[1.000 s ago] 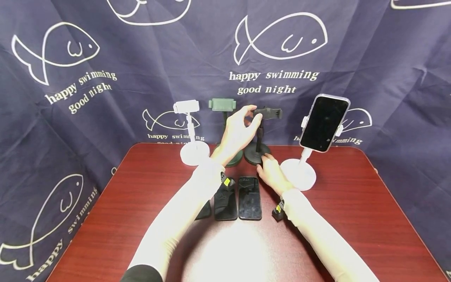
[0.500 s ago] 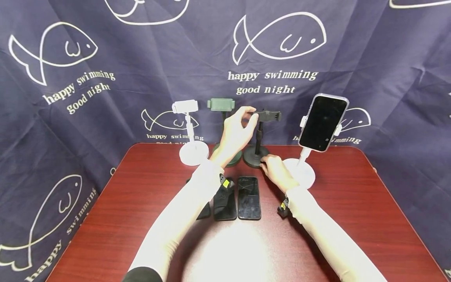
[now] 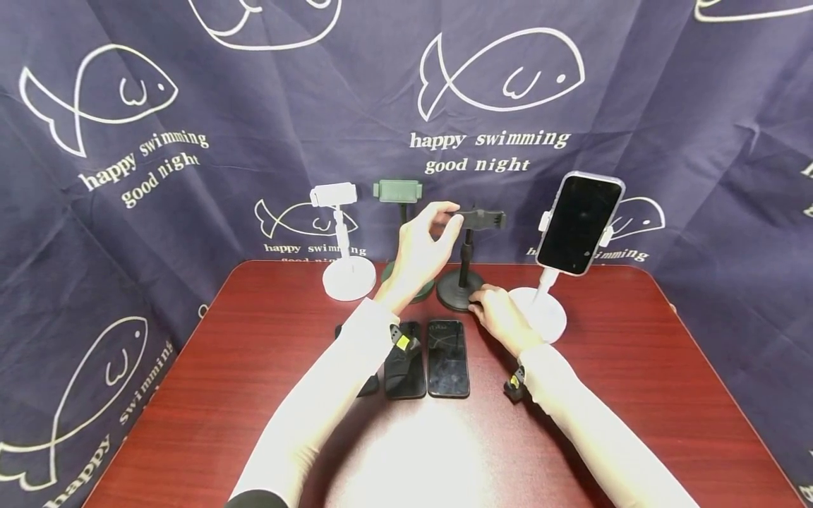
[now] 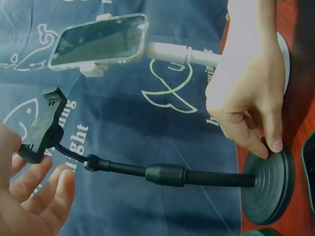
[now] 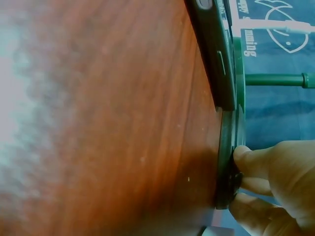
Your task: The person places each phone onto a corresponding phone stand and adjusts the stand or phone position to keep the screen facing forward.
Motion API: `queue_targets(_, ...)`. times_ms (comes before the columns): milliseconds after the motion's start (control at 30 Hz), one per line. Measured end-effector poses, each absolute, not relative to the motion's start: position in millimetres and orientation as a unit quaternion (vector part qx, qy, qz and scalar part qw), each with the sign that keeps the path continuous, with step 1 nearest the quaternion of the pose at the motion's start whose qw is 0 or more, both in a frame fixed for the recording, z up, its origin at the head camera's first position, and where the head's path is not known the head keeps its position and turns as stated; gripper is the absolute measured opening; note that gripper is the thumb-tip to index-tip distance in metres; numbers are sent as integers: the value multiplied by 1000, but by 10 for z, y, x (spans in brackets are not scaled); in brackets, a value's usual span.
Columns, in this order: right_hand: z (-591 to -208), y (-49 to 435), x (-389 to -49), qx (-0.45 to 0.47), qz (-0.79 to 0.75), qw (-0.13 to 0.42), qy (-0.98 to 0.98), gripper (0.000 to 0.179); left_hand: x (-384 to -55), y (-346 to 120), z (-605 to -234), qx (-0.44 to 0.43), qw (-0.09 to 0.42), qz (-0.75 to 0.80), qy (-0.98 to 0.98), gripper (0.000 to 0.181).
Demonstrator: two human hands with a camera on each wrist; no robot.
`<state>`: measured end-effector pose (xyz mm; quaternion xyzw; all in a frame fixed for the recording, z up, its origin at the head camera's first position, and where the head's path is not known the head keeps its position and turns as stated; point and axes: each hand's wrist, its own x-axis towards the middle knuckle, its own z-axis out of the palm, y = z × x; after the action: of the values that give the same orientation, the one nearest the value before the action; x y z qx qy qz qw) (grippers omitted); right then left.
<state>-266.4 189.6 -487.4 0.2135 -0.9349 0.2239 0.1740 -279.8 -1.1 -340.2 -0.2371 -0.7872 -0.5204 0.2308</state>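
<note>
A black phone stand (image 3: 466,255) stands upright on its round base (image 3: 452,293). My left hand (image 3: 419,250) grips the left end of its clamp (image 3: 484,219), fingers bent about that end; the left wrist view shows the clamp holding no phone. At the base's near right edge, my right hand (image 3: 500,315) pinches the rim between thumb and fingers, as the right wrist view also shows with the hand (image 5: 283,182) there. Partly behind my left forearm is a green phone stand (image 3: 399,191) with nothing in its clamp.
On the right, a white stand (image 3: 540,317) bears a phone (image 3: 579,222). Another white stand (image 3: 349,279) is at the left with an unfilled clamp. Dark phones lie in a row nearer me, the rightmost phone (image 3: 448,358) fully seen. A fish-print cloth (image 3: 286,127) hangs behind the table.
The black stand has shifted slightly toward me, both hands moving with it. My right hand has come back a little from the base's far side to its near right edge.
</note>
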Motion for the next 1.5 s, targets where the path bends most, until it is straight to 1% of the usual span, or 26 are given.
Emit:
queue_targets(133, -4884, 1887, -2608, 210, 230, 174, -934, 6, -2735, -26, -3406, -235, 227, -522, -788, 25)
queue_targets(567, -4881, 1836, -2446, 212, 228, 190, -931, 7, -2634, -66, -3419, -248, 237, -531, -775, 25)
queue_targets(900, -4904, 1820, -2414, 211, 228, 192, -931, 7, -2590, -76, -3428, -247, 239, -533, -773, 23)
queue_targets(1267, -4950, 1824, -2418, 216, 242, 216, -921, 8, -2589, -78, -3481, -253, 247, -542, -762, 26)
queue_targets(1333, -4950, 1826, -2415, 214, 246, 213, -921, 8, -2589, -91, -3513, -251, 243, -547, -761, 28)
queue_targets(1500, -4924, 1839, -2354, 205, 259, 188, -925, 10, -2547, -141, -3673, -228, 214, -555, -771, 32)
